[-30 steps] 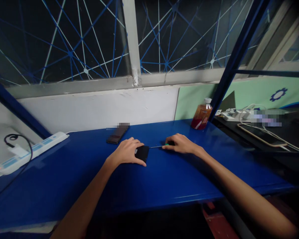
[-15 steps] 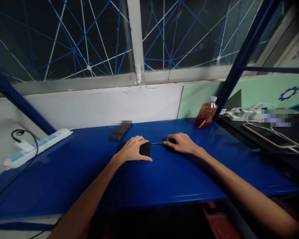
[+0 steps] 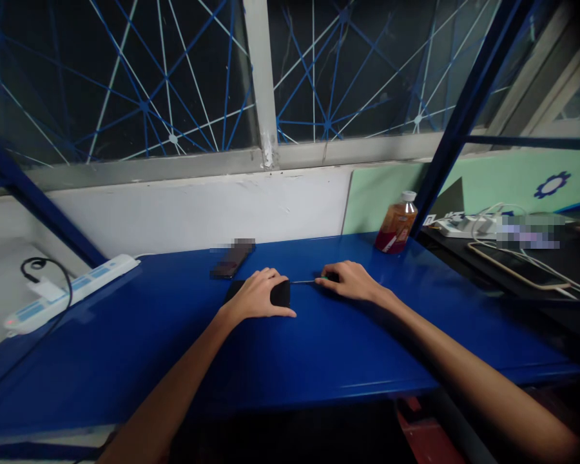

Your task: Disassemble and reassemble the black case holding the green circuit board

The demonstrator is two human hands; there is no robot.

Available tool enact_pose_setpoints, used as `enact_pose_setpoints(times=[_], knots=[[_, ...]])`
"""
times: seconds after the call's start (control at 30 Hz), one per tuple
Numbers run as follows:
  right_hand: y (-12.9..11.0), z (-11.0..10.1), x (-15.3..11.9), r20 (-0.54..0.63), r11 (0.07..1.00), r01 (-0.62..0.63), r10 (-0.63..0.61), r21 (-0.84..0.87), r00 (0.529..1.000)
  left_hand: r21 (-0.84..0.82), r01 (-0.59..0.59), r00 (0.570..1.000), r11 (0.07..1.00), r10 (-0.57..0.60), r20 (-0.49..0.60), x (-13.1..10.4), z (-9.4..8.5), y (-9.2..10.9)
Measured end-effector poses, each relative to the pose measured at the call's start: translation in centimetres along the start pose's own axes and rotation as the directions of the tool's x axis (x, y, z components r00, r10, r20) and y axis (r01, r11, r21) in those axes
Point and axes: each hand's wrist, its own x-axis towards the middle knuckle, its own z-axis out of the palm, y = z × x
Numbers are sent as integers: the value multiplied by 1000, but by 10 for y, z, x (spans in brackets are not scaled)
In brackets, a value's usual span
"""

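My left hand (image 3: 256, 295) lies over a flat black box-like object (image 3: 281, 294) on the blue table. Its thumb is at the near side and its fingers reach across the top, gripping the object. To the right, my right hand (image 3: 352, 281) is closed around the dark handle of a screwdriver (image 3: 303, 281), which has a bit of green on it. The thin metal shaft points left, level with the tabletop, and its tip meets or nearly meets the object's right edge. Most of the handle is hidden by the fingers.
Behind my left hand lies a dark phone (image 3: 232, 259), partly blurred out. A drink bottle (image 3: 396, 222) stands at the back right. On the left edge is a white power strip (image 3: 72, 293) with a black cable. Another phone (image 3: 517, 265) and white cables occupy the black table on the right.
The view has shifted slightly, so everything sits a little lower and to the left. Both hands keep nearly the same pose on the black object and the screwdriver.
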Motion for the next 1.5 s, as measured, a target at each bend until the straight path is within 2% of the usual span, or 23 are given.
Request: enact_pose_setpoints(times=[0.4,0.57,0.7,1.2,1.3,1.5], knots=[[6,2,4,100,995,-3,-7,98,995,-16,25,999,1000,-25,28,-1,-2,0],[4,2,2,56,990,77,-84,119,995,-5,10,1000,1000,-10,17,-2,-3,1],[1,2,0,70,987,117,-126,111,990,-5,14,1000,1000,-13,16,-1,-3,1],[10,-1,3,6,995,52,-53,90,999,9,9,1000,1000,-9,25,-2,-4,3],[11,1,3,-18,993,60,-59,99,998,5,9,1000,1000,-9,22,-1,-3,2],[7,3,2,5,995,77,-78,58,997,-2,7,1000,1000,-7,22,-1,-3,2]])
